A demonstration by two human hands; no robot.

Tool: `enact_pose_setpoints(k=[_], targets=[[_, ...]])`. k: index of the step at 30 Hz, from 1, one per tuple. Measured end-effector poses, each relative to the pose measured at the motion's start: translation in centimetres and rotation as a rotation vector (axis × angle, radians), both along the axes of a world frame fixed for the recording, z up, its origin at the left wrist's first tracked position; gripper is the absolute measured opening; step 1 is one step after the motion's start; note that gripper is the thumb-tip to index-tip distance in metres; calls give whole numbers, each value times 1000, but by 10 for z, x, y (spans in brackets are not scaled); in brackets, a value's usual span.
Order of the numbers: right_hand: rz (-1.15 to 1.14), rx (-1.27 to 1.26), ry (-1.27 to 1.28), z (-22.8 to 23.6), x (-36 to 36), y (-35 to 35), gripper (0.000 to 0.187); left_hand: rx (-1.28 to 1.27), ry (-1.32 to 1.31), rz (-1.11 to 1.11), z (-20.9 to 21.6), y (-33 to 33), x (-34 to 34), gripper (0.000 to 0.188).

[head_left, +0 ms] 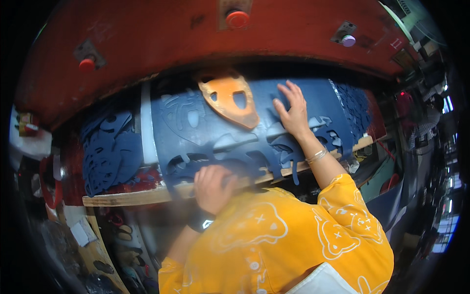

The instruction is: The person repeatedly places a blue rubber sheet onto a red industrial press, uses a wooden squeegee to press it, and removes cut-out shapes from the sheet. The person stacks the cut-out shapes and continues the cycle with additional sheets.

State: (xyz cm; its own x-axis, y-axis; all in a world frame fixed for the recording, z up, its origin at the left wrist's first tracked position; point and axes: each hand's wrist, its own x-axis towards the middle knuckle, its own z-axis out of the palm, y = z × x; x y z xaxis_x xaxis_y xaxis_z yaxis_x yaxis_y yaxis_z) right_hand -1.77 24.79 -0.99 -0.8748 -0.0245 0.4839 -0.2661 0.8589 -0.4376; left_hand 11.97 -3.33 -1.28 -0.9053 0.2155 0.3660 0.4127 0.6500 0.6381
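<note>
Cutouts [104, 159] heaped left | orange plate [226, 102] on sheet [267, 98] | right hand [294, 113] spread | left hand [212, 188] unclear

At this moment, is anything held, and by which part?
The right hand is open, holding nothing. The blurred left hand is by the near edge of the blue sheet; whether it grips cannot be told.
</note>
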Motion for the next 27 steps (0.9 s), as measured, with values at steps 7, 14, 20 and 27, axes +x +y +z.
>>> enact_pose_setpoints(k=[7, 14, 20, 27], targets=[[-361, -239, 804, 103, -24, 80, 65, -84, 147, 54, -11, -3, 3, 16], [-389, -197, 672, 110, -23, 111, 86, -96, 172, 95, -19, -2, -1, 18], [-85, -134, 465, 47, 115, 78, 68, -74, 182, 153, -21, 1, -1, 19], [196, 284, -53, 4, 172, 38, 51, -98, 194, 226, -21, 10, 5, 20]])
